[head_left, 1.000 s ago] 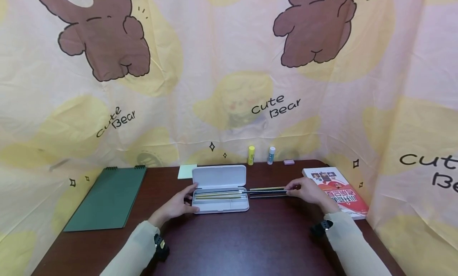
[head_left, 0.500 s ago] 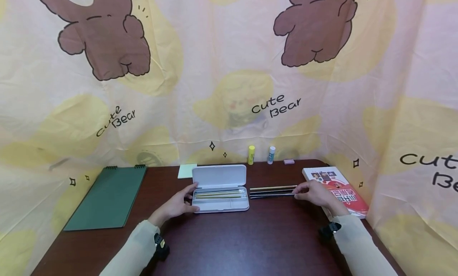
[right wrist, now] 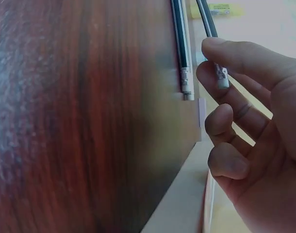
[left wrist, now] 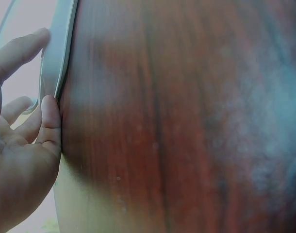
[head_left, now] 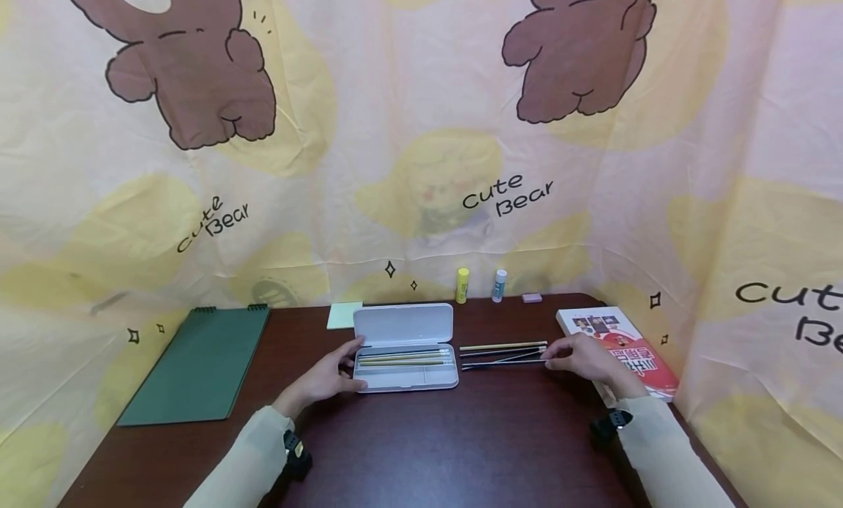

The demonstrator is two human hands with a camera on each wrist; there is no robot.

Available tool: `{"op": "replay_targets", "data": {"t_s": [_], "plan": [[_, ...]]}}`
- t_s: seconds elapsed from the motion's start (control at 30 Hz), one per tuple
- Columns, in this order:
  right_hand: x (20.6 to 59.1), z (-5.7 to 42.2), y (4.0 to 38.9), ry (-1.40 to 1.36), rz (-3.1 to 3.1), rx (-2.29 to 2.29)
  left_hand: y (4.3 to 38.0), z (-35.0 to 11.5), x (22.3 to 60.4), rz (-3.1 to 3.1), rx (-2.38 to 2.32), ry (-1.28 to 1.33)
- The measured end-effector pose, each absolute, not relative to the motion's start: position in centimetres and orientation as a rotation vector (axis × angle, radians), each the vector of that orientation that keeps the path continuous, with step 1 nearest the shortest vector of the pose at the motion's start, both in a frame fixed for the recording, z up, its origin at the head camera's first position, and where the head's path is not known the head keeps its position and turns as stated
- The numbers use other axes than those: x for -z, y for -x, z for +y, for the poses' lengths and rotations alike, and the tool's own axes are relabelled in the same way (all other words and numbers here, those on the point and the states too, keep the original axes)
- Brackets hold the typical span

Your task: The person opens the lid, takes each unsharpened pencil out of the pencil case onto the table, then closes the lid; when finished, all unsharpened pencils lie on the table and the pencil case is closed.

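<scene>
A white pencil case lies with its lid raised and several pencils inside. My left hand grips its left end, thumb at the front corner and fingers toward the back; the left wrist view shows the fingers against the case's side. To the right of the case, my right hand pinches a dark pencil between thumb and forefinger near its eraser end. Beside it on the table lie more pencils, their eraser ends showing in the right wrist view.
A book lies beside and partly under the right hand's view. Along the back stand a yellow glue stick and a blue-white one, near a pink eraser. Pale sticky notes and a green spiral pad are left.
My right hand has moved right and slightly nearer. A dark pencil that reached from it over the case a second ago now lies inside; the hand pinches another pencil. The left hand stays put.
</scene>
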State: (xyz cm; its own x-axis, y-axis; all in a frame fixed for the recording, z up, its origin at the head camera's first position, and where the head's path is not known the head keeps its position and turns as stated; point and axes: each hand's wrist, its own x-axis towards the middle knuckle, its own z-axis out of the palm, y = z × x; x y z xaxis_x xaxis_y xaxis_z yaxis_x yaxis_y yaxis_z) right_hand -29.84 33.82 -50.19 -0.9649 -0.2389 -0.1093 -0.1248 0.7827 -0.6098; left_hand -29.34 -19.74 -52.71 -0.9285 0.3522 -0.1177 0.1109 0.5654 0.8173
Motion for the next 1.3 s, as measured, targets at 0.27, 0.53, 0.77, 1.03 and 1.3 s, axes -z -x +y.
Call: {"op": "replay_targets", "data": {"t_s": [0.27, 0.53, 0.77, 1.03, 1.3], "plan": [[50.4, 33.9, 30.2, 0.293, 2.776, 0.942, 29.3, -19.7, 52.7, 2.535, -1.297, -0.349], [50.6, 33.5, 30.4, 0.27, 2.781, 0.936, 29.3, -19.7, 52.7, 2.543, -1.292, -0.361], [51.1, 33.0, 30.7, 0.274, 2.85, 0.861, 29.4, -19.7, 52.9, 2.54, -1.301, -0.379], [51.1, 32.7, 30.6, 0.238, 2.829, 0.863, 29.5, -19.8, 53.0, 2.539, -1.306, -0.382], [50.7, 32.2, 30.8, 0.242, 2.835, 0.9, 29.4, -19.8, 52.9, 2.545, -1.298, -0.386]]}}
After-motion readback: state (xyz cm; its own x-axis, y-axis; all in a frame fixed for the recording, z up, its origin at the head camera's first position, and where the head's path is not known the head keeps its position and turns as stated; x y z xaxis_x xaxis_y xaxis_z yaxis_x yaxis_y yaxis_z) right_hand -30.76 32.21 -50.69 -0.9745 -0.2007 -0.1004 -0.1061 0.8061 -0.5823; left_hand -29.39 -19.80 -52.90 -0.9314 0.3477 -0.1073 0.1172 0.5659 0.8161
